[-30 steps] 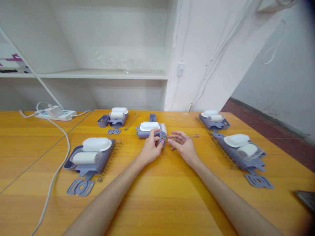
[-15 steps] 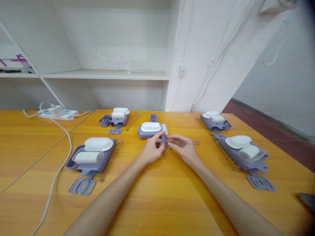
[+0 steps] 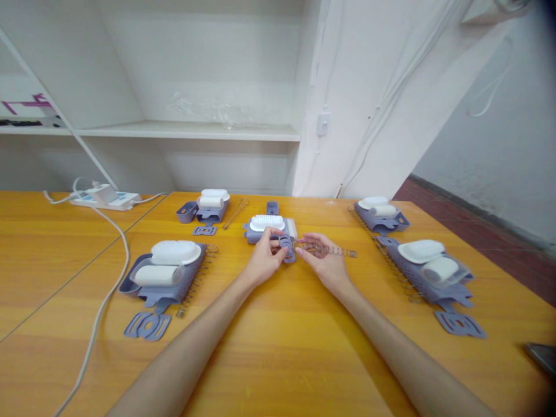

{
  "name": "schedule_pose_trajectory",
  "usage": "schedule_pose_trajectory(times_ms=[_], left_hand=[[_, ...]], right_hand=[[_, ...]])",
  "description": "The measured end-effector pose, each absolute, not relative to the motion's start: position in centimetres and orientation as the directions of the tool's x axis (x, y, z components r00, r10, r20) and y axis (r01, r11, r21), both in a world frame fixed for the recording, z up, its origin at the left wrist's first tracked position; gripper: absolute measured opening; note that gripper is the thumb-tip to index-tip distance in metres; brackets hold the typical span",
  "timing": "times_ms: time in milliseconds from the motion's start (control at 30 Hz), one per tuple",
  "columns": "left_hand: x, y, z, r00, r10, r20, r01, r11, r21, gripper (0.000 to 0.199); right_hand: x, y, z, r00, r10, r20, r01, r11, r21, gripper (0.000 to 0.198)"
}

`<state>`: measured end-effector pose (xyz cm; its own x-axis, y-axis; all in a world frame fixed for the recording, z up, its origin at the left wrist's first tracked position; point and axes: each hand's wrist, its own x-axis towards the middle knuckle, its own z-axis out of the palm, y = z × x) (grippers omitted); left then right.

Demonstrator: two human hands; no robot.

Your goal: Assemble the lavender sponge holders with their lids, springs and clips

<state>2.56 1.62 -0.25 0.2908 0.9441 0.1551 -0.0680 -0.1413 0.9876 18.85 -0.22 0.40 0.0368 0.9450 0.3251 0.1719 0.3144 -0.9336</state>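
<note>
My left hand (image 3: 266,256) is closed on a flat grey-purple plastic piece with cut-out slots (image 3: 286,248), held tilted above the table. My right hand (image 3: 325,260) pinches a wire coil (image 3: 332,250), which stretches out to the right past my fingers. The coil's left end is close to the slotted piece; I cannot tell whether they are joined. Just behind my hands lies a grey-purple perforated basket (image 3: 256,236) with a white bristled oval part (image 3: 266,223) on top. A small grey-purple cup (image 3: 272,208) stands behind that.
Similar sets of baskets, white parts and coils lie at the front left (image 3: 174,289), back left (image 3: 211,214), back right (image 3: 382,217) and right (image 3: 434,272). A white power strip (image 3: 106,200) trails a cable (image 3: 99,307) along the left. A dark flat object (image 3: 541,354) lies at the right edge.
The slotted piece has turned so that its flat face shows more. My left hand has shifted slightly left, and the coil's free end slightly right.
</note>
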Motion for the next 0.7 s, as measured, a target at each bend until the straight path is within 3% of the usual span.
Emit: schedule_pose_trajectory(times_ms=[233,433,700], left_hand=[[2.44,1.64,0.02,0.299,0.945,0.135,-0.129,-0.100,0.987,0.068],[2.24,1.77,0.05,0.360,0.925,0.125,-0.076,-0.104,0.992,0.042],[2.18,1.78,0.26,0.343,0.935,0.094,-0.111,-0.059,0.992,0.044]], right_hand=[[18.63,-0.86,0.99,-0.044,0.935,0.352,0.300,0.349,-0.888,0.024],[18.68,-0.82,0.97,-0.066,0.927,0.369,0.332,0.369,-0.868,0.022],[18.76,-0.71,0.71,-0.082,0.926,0.369,0.321,0.375,-0.869,0.023]])
